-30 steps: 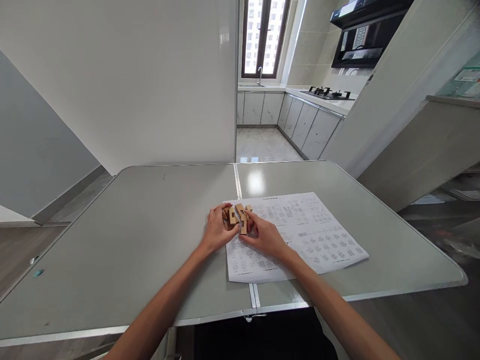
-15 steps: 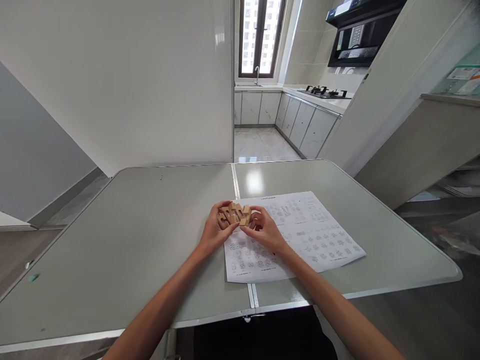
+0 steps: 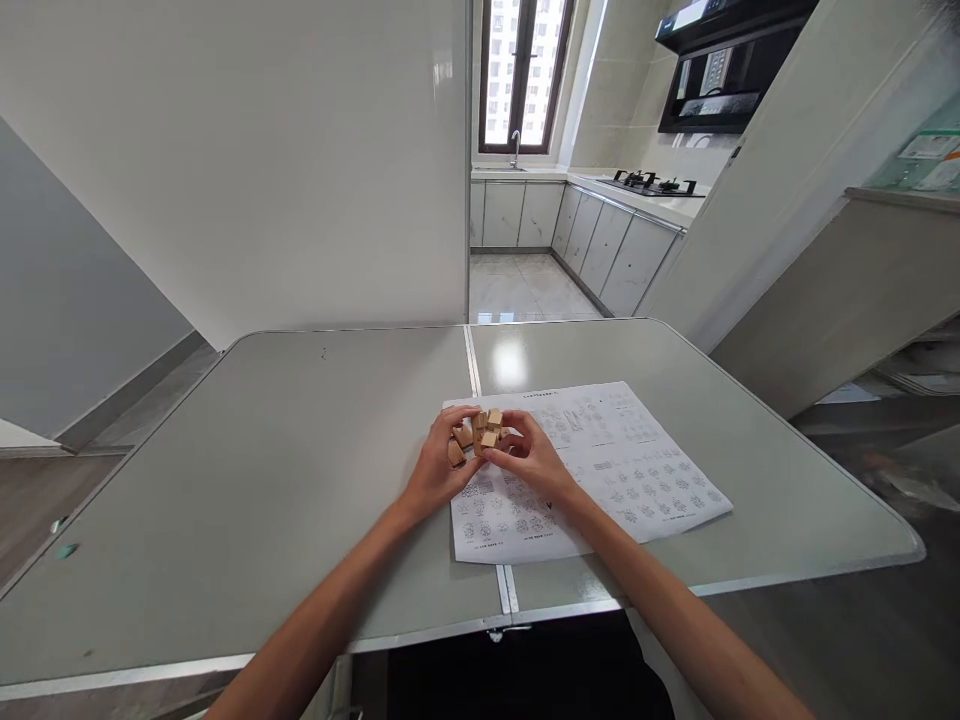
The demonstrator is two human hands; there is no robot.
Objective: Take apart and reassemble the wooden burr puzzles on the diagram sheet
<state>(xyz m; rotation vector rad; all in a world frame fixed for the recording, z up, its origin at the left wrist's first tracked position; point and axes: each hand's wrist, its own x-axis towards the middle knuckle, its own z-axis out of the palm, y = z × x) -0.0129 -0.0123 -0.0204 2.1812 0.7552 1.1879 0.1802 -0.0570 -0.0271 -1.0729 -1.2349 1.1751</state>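
Between my two hands is a cluster of small notched wooden puzzle pieces [image 3: 491, 428], held just above the left part of a printed diagram sheet [image 3: 637, 470]. My left hand [image 3: 439, 462] is closed around the cluster's left side, with a couple of pieces lying against its fingers and palm. From the right, the thumb and fingers of my right hand [image 3: 531, 455] pinch the blocks that stick out there. How the pieces interlock is partly hidden by my fingers. Rows of small line drawings cover the sheet.
The grey-green folding table [image 3: 247, 480] has a metal seam down its middle. A small green object [image 3: 67, 551] lies near its left edge. Beyond the table stand a white wall panel [image 3: 300, 170] and a kitchen with a gas stove [image 3: 651, 184].
The wooden pieces have turned and bunched together; before, they were spread in a wider row. My left hand has shifted slightly right, nearer my right hand.
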